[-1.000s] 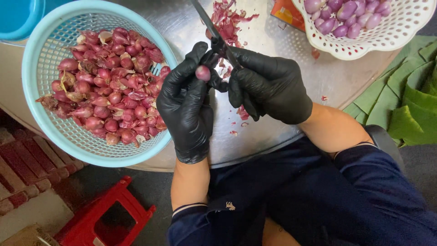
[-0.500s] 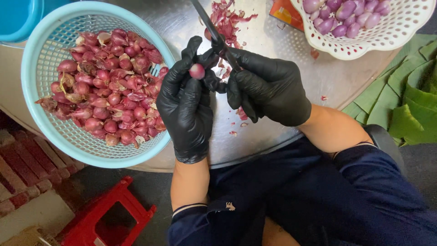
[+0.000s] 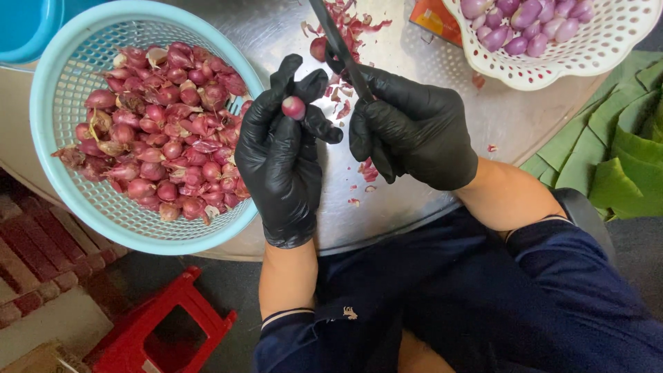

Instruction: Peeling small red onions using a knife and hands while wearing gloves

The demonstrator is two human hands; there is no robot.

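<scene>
Mid-batch peeling over a round metal table (image 3: 428,200): left hand (image 3: 280,155) in black glove pinching one small red shallot (image 3: 293,107) at fingertips; right hand (image 3: 411,128) clenched around a dark-bladed knife (image 3: 338,41). Pale blue plastic basket (image 3: 76,200) still heaped with unpeeled shallots; white perforated basket (image 3: 594,59) holding fewer peeled ones; pile of red skins (image 3: 349,24) behind.

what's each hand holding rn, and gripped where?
Left hand: one shallot, pinched at its sides by the fingertips. Right hand: knife, gripped by the handle, blade pointing away.

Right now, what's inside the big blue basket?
The blue basket holds a heap of unpeeled red shallots with loose papery skins. The gloved left hand covers its right rim, and whatever lies under the heap is hidden.
</scene>
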